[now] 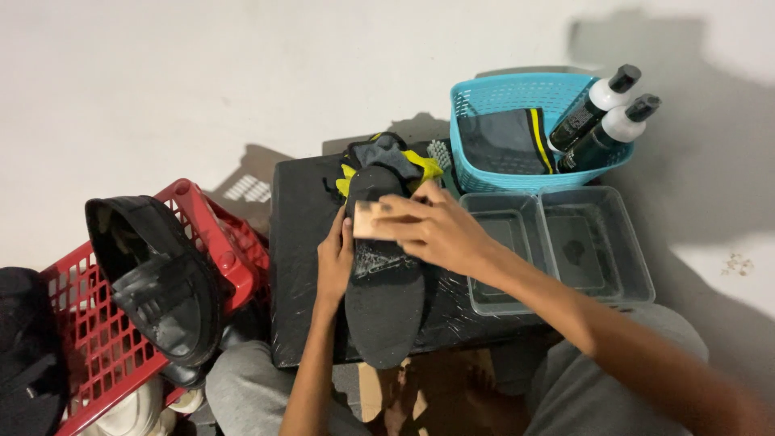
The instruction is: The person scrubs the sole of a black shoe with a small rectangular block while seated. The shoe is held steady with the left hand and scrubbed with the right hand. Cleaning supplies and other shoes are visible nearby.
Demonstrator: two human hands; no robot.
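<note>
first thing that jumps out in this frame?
Centre frame: the right hand presses a tan block onto a dark shoe insole, which the left hand steadies on a black wrapped table. At left, black shoes sit on a red basket. Upper right, a turquoise basket holds two bottles, behind two clear trays.
</note>
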